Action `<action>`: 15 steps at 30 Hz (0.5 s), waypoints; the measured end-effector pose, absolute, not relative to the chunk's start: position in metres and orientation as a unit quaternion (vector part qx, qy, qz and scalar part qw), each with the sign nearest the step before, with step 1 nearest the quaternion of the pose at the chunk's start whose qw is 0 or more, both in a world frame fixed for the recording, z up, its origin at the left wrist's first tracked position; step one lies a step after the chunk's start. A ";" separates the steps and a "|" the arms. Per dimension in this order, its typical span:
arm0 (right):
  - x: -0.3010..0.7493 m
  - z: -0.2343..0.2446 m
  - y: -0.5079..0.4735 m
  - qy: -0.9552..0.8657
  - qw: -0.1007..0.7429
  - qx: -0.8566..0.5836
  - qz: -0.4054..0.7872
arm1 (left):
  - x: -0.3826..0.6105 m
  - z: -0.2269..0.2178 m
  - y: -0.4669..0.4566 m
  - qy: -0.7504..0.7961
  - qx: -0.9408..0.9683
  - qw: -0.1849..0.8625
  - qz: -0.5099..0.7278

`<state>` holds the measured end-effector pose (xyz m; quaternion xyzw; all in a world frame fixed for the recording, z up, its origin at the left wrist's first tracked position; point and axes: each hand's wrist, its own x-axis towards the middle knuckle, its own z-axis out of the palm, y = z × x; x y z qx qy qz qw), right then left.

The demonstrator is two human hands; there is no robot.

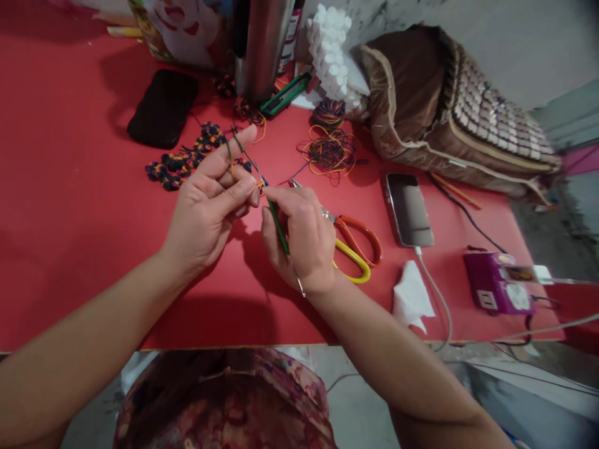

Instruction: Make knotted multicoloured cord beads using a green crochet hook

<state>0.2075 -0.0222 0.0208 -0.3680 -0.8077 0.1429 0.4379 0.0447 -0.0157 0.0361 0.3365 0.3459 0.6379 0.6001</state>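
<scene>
My left hand (210, 199) pinches a small bit of yarn between thumb and fingers, and a dark strand of yarn (238, 143) loops over its raised index finger. In my right hand (302, 234) is a crochet hook (279, 227) with a green grip, its far metal end sticking out below the palm. The hook's working tip meets the yarn at my left fingertips; the small stitches there are partly hidden. Behind my left hand lies multicoloured crocheted work (175, 167). Loose, tangled yarn (330, 149) lies beyond my right hand, and a strand runs from it toward the hook.
Scissors (360, 243) with orange and yellow handles lie beside my right hand. A phone on a cable (409, 209), a crumpled tissue (412, 296) and a purple box (496, 284) are to the right. A black case (163, 107), metal flask (266, 50) and brown bag (421, 93) stand farther back.
</scene>
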 end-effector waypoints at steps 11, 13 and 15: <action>0.215 0.031 -0.021 -0.656 0.537 -0.401 0.347 | 0.034 0.032 -0.009 0.314 0.334 0.643 0.613; 0.217 0.032 -0.017 -0.609 0.544 -0.403 0.413 | 0.031 0.029 -0.007 0.299 0.340 0.655 0.605; 0.219 0.031 -0.011 -0.569 0.548 -0.397 0.467 | 0.029 0.027 -0.005 0.294 0.343 0.668 0.591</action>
